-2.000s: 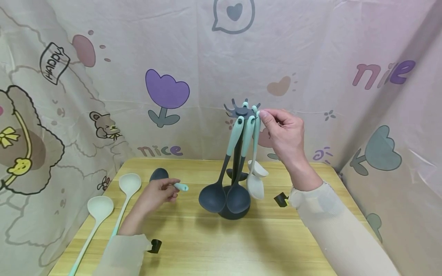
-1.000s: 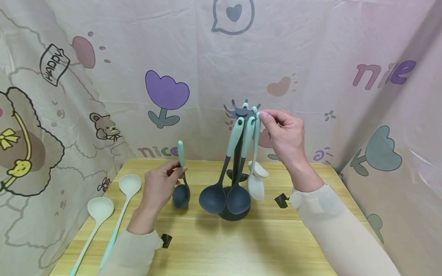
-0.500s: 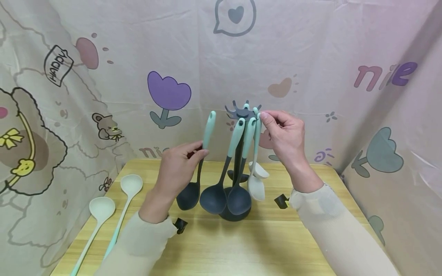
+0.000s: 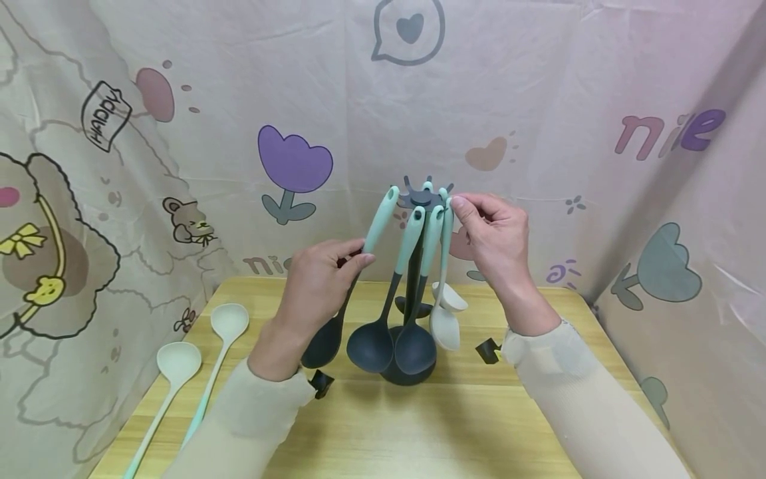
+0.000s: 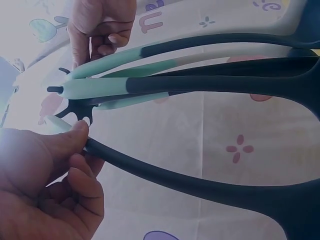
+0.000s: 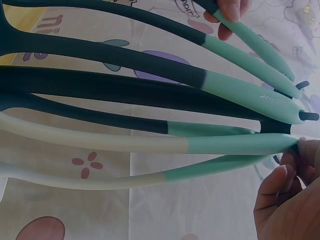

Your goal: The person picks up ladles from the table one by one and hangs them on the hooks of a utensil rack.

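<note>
My left hand (image 4: 317,283) pinches a dark ladle (image 4: 381,219) where its mint handle meets the dark shaft. The ladle hangs tilted, bowl down, and its handle end overlaps the left hooks of a dark utensil stand (image 4: 421,197) in the head view. With thumb and fingertips, my right hand (image 4: 498,226) pinches the mint handle top of a white ladle (image 6: 235,145) at the stand's right side. Two dark ladles (image 4: 369,346) hang at the front of the stand. Behind them hang another white utensil (image 4: 450,297) and another dark one (image 4: 413,307), both partly hidden.
Two white ladles with mint handles lie on the left of the wooden table (image 4: 479,426), a nearer one (image 4: 179,360) and a farther one (image 4: 230,321). The stand's round base (image 4: 408,376) sits mid-table. A printed curtain (image 4: 383,113) encloses the back and sides.
My left hand has lifted the dark ladle off the table, swung its handle upright and carried it right and up to the stand. My right hand has stayed at the white ladle's handle top.
</note>
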The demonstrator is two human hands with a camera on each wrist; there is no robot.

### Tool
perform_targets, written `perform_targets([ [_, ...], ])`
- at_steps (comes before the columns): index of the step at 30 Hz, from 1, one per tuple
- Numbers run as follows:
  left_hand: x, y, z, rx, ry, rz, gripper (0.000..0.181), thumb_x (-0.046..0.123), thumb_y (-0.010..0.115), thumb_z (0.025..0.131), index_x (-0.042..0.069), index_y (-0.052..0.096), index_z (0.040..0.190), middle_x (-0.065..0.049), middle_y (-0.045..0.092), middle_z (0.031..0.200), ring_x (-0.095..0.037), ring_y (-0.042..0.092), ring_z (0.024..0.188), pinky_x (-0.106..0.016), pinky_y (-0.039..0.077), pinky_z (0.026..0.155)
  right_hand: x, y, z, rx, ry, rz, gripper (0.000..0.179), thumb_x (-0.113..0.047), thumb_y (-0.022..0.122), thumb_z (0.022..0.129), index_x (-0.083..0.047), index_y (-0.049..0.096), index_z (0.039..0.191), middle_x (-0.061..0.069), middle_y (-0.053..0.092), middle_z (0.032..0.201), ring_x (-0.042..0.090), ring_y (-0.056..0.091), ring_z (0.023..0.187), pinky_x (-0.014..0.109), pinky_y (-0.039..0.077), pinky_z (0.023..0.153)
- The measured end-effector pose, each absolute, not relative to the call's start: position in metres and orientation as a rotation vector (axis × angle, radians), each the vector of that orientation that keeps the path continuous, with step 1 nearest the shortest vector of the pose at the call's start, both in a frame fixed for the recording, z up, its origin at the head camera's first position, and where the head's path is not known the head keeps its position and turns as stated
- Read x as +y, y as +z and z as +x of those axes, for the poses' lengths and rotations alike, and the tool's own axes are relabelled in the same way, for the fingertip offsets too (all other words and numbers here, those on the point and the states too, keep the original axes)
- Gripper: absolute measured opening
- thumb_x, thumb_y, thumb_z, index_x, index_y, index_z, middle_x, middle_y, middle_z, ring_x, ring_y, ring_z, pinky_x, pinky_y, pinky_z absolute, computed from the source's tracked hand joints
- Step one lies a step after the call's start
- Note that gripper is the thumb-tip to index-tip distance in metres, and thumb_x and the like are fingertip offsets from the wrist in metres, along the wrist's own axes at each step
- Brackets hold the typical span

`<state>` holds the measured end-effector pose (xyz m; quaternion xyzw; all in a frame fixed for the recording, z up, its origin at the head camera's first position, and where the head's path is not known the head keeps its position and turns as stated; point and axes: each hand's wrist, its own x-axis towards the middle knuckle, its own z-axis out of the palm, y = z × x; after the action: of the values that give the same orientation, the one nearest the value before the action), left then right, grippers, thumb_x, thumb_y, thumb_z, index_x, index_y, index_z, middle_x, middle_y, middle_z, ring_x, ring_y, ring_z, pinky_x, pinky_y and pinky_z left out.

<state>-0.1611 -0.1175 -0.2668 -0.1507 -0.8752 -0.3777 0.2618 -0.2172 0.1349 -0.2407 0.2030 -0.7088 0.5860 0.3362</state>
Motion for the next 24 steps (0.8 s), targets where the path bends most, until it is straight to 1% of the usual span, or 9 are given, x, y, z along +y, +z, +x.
perform_targets([
  [6,-0.115,-0.269,-0.166,-2.364,-1.051,-0.441,0.030,0.019,0.082,0.093,0.009,0.080,0.121,-0.007,0.081,0.102,-0.021,0.065,0.078,-0.030,0.049,0.063,0.135,-0.241,-0.217,-1.848,1.534,0.526,0.016,-0.015,0.077,0.098,0.000,0.082,0.103,-0.013,0.065,0.073,0.006,0.053,0.057,0.021,0.043,0.055],
  [13,-0.111,-0.280,-0.178,-2.332,-1.069,-0.504,0.028,0.018,0.083,0.092,0.008,0.081,0.119,-0.008,0.081,0.098,-0.020,0.068,0.077,-0.028,0.051,0.063,0.135,-0.241,-0.217,-1.852,1.530,0.521,0.017,-0.016,0.076,0.099,0.000,0.082,0.102,-0.013,0.065,0.073,0.006,0.054,0.057,0.020,0.044,0.055],
  [18,-0.107,-0.284,-0.183,-2.333,-1.084,-0.502,0.029,0.020,0.082,0.093,0.009,0.080,0.120,-0.009,0.081,0.106,-0.020,0.075,0.085,-0.031,0.057,0.067,0.135,-0.241,-0.217,-1.853,1.527,0.526,0.018,-0.016,0.076,0.099,0.000,0.082,0.103,-0.011,0.066,0.075,0.006,0.055,0.058,0.021,0.045,0.057],
  [20,-0.106,-0.286,-0.185,-2.331,-1.090,-0.497,0.029,0.021,0.082,0.093,0.010,0.080,0.120,-0.008,0.081,0.108,-0.019,0.075,0.086,-0.030,0.056,0.067,0.135,-0.241,-0.218,-1.853,1.525,0.524,0.018,-0.016,0.076,0.099,0.000,0.082,0.103,-0.011,0.066,0.075,0.007,0.055,0.058,0.021,0.046,0.057],
  [24,-0.105,-0.288,-0.188,-2.340,-1.144,-0.499,0.030,0.022,0.081,0.094,0.012,0.080,0.121,-0.006,0.081,0.106,-0.017,0.068,0.075,-0.026,0.049,0.060,0.134,-0.240,-0.218,-1.857,1.516,0.530,0.017,-0.015,0.076,0.099,0.001,0.082,0.104,-0.015,0.066,0.076,0.009,0.055,0.057,0.020,0.046,0.057],
])
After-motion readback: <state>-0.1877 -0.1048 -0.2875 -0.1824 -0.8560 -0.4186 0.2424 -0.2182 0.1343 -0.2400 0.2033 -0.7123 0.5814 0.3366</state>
